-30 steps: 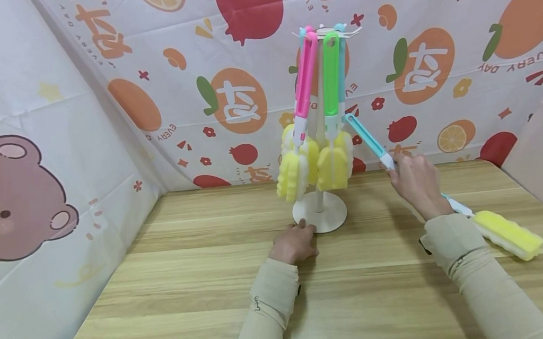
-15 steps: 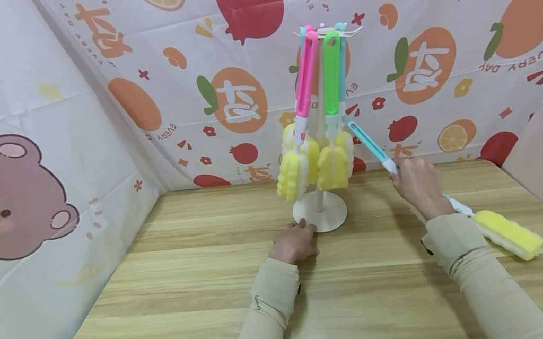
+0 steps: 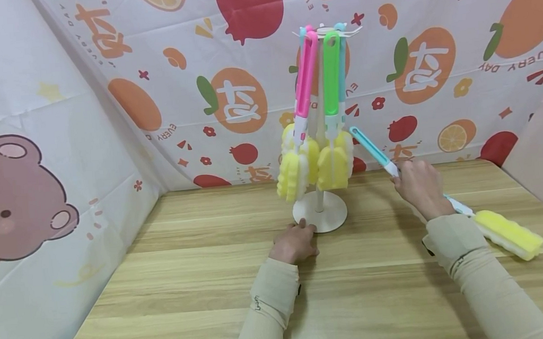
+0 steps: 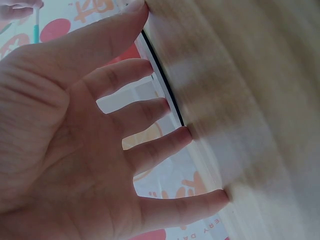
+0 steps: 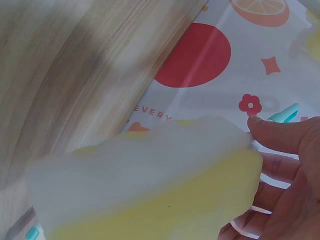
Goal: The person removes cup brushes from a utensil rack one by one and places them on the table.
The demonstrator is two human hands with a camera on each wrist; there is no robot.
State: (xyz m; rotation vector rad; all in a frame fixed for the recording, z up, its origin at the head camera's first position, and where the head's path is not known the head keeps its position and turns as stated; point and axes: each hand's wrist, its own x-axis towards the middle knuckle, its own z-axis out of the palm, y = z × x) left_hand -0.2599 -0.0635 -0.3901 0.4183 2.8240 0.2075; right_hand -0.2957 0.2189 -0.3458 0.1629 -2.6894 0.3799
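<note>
My right hand (image 3: 418, 187) grips a sponge bottle brush by the white neck, its teal handle (image 3: 370, 148) slanting up toward a brush stand. In the right wrist view its white-and-yellow sponge head (image 5: 150, 180) hangs close to the camera; from the head, hand and sleeve mostly hide it. My left hand (image 3: 293, 242) lies at the front of the stand's round white base (image 3: 331, 219), its fingers spread, fingertips along the rim and on the table (image 4: 240, 110). Pink (image 3: 306, 76) and green (image 3: 331, 74) brushes hang from the stand, with blue ones behind.
Another sponge brush (image 3: 508, 233) lies on the wooden table (image 3: 189, 282) beside my right wrist, its handle partly hidden. A fruit-print cloth (image 3: 252, 48) stands behind the stand; a bear-print cloth (image 3: 84, 168) borders the left side.
The brush handle in my right hand has dipped slightly down and to the right, away from the hanging brushes. My left hand stays at the base.
</note>
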